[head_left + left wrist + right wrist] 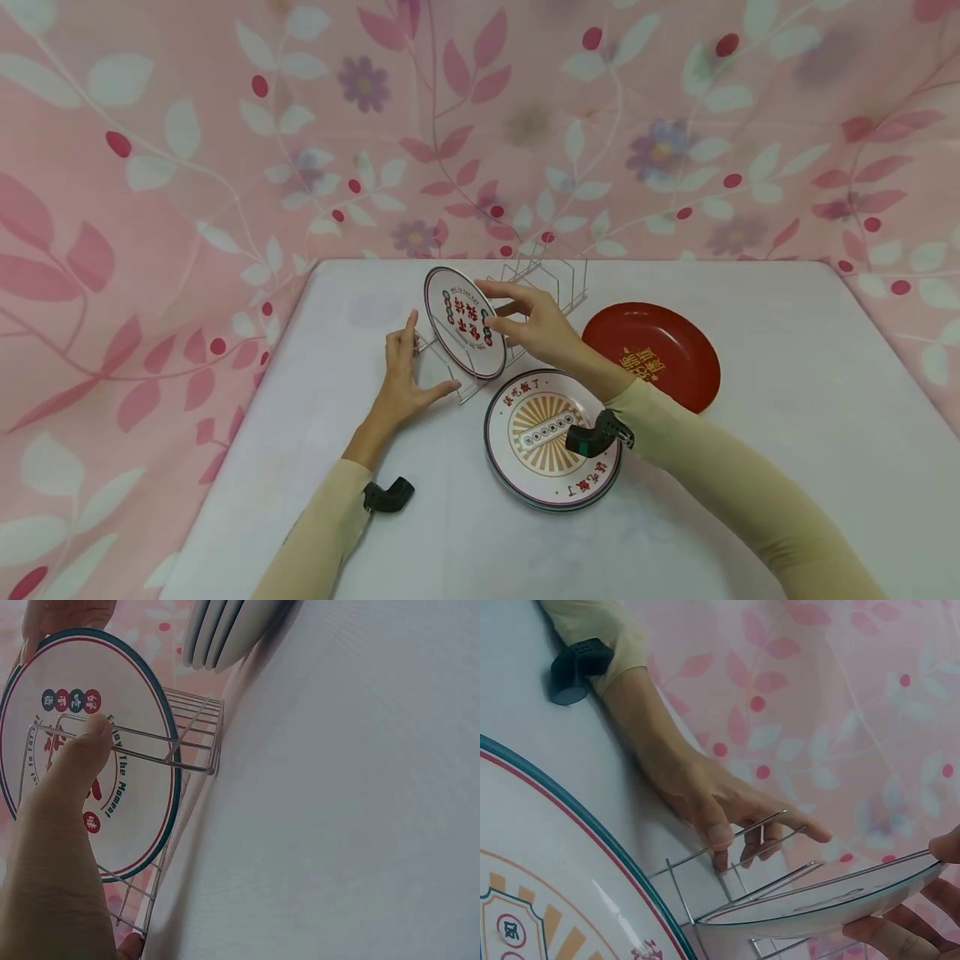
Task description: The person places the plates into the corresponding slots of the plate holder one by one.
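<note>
In the head view, my right hand (551, 333) pinches the right rim of a round white plate (463, 321) with red lettering and a dark edge. The plate stands tilted over the left part of a silver wire dish rack (211, 772), its lower edge among the wires. My left hand (396, 385) holds the rack's left end, thumb at the front wire and fingers round the end. In the left wrist view, the left thumb (79, 761) lies across the upper wire, in front of the plate's face.
Nearer the body is a stack of white plates (504, 433), the top one with a gold sunburst, under the right forearm. A red oval dish (678, 358) with gold lettering lies to the right. A pink floral curtain (480, 125) hangs behind the white table (795, 433).
</note>
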`<state>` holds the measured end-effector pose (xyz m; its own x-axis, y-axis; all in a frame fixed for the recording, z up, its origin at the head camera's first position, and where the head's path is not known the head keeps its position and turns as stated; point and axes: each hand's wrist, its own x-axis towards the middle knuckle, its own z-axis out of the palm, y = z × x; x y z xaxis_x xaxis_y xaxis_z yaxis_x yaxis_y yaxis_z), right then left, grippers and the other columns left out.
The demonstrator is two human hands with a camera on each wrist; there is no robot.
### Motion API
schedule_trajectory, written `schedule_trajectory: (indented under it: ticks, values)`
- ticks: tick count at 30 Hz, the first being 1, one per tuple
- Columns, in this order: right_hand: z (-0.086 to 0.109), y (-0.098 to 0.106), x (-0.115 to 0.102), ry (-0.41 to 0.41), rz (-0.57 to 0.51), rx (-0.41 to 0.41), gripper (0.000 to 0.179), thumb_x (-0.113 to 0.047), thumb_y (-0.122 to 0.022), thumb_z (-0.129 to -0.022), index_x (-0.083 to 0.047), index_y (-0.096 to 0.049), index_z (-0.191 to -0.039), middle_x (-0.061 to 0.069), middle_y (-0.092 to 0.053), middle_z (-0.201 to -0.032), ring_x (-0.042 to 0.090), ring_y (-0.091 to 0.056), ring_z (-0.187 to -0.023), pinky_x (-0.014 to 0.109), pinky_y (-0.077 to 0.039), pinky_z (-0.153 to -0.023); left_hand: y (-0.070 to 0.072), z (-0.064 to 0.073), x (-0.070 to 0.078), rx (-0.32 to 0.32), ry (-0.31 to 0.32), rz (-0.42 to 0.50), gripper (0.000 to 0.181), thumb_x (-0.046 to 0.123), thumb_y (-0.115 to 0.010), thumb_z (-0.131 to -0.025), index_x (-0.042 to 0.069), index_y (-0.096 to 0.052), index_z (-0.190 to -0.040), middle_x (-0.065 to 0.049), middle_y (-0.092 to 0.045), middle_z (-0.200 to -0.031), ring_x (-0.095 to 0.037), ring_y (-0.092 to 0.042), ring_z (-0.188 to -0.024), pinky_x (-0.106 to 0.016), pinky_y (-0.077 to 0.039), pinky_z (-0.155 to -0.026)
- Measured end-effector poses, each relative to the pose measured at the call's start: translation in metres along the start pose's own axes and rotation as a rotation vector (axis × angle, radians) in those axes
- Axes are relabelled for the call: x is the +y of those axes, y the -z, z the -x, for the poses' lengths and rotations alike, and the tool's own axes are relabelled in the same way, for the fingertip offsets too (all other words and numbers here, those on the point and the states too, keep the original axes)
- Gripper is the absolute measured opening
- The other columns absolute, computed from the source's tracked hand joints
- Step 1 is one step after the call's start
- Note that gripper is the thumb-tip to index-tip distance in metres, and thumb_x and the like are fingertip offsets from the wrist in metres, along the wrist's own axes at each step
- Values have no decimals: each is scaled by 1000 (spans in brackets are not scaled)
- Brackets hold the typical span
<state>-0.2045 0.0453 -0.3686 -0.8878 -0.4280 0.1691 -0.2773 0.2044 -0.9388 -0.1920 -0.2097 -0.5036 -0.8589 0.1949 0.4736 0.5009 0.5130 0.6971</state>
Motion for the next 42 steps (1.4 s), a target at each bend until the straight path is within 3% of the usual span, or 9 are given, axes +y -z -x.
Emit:
schedule_trajectory:
  ticks: [10, 16, 19, 23, 28, 32, 37, 42]
  values:
    - [-1, -3, 7, 38, 19, -4, 52, -7, -65, -92, -18, -54, -142, 9, -56, -140, 29, -61, -109, 38, -58, -67, -2, -1, -1, 7, -39, -34, 125, 74, -71, -68, 13, -11, -158, -20, -33, -120, -27, -34, -111, -43, -33, -96]
    - [9, 2, 10, 51, 5, -16, 50, -11, -62, -96, -15, -50, -144, 9, -54, -142, 30, -60, -116, 35, -58, -80, -2, 2, -2, 19, -60, -55, 124, 76, -68, -69, 7, -14, -157, -22, -34, -119, -28, -33, -113, -43, -33, -97]
    - [24, 12, 12, 33, 27, 10, 47, -13, -61, -97, -14, -52, -143, 10, -58, -138, 29, -60, -118, 38, -56, -87, -2, 2, -2, 23, -66, -74, 123, 76, -68, -69, 9, -14, -157, -20, -34, -120, -28, -34, -114, -44, -34, -97]
    - [51, 31, 26, -25, 164, 20, 42, -21, -61, -97, -16, -55, -139, 6, -62, -134, 25, -59, -121, 46, -51, -95, -2, 2, -1, 24, -77, -92, 122, 76, -68, -69, 15, -12, -158, -20, -35, -122, -27, -35, -114, -43, -35, -97]
    - [88, 54, 48, -101, 272, -15, 39, -20, -62, -96, -16, -59, -135, 3, -62, -134, 25, -58, -124, 50, -47, -100, -1, 1, -1, 34, -104, -94, 121, 75, -68, -70, 11, -14, -157, -20, -35, -122, -28, -37, -112, -43, -35, -96]
    - [112, 67, 63, -134, 263, -29, 39, -17, -63, -96, -15, -59, -134, 5, -61, -135, 25, -58, -124, 36, -50, -98, 0, 1, -1, 43, -111, -82, 122, 74, -69, -70, 4, -16, -156, -21, -35, -122, -30, -37, -111, -46, -36, -95]
    - [135, 71, 79, -140, 227, -14, 42, -15, -65, -94, -13, -58, -136, 6, -59, -137, 24, -56, -126, 16, -46, -94, 2, 0, -1, 37, -97, -71, 123, 74, -69, -70, 5, -16, -156, -21, -34, -122, -32, -37, -111, -50, -37, -95]
    - [154, 65, 82, -67, 278, 101, 37, -7, -67, -91, -10, -64, -128, 7, -66, -127, 17, -61, -117, 14, -48, -90, 1, 0, 1, 27, -98, -56, 121, 69, -74, -70, 6, -17, -156, -22, -34, -121, -32, -38, -110, -49, -37, -95]
